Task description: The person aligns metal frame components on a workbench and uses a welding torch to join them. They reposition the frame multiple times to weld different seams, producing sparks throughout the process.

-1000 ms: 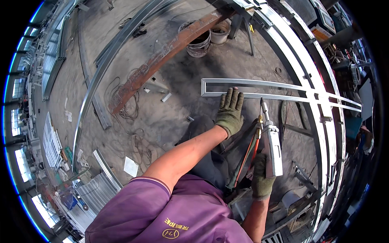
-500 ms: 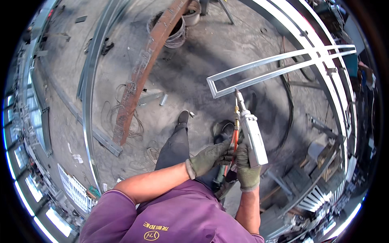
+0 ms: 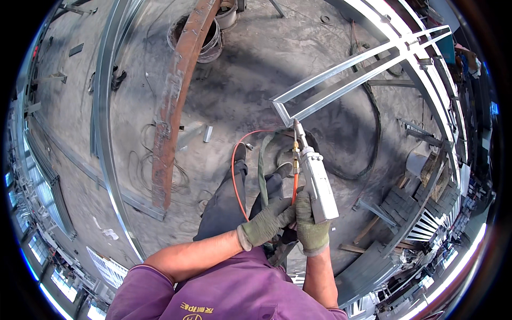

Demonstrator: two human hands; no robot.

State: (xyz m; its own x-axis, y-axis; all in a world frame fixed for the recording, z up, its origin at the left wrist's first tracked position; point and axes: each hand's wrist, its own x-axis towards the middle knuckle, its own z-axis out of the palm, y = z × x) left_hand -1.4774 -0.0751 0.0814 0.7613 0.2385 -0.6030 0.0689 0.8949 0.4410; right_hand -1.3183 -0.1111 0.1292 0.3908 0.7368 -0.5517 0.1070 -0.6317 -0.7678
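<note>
My right hand [image 3: 312,223], in a grey-green work glove, is wrapped round a white handheld welding gun [image 3: 319,188]. Its pointed nozzle [image 3: 299,132] is at the near corner of a shiny metal tube frame [image 3: 283,111], touching or almost touching it. Beside my right hand, my gloved left hand [image 3: 268,220] is closed on the gun's hose bundle; its fingertips are partly hidden. A thin red hose [image 3: 234,176] and a green sleeved cable [image 3: 262,165] loop up from that hand. Brass fittings [image 3: 296,150] join an orange hose to the gun's side.
A rusty steel beam [image 3: 178,96] stands left of centre, with buckets [image 3: 210,45] behind it. Long metal rails [image 3: 106,106] run along the left; others [image 3: 426,74] support the frame at right. Black cable [image 3: 376,133] lies on the floor. Scrap and wood [image 3: 400,205] are piled at right.
The gun's nozzle has shifted left along the frame to its near corner. My left hand has closed, and the red hose and green cable now loop into sight. The whole view has turned slightly.
</note>
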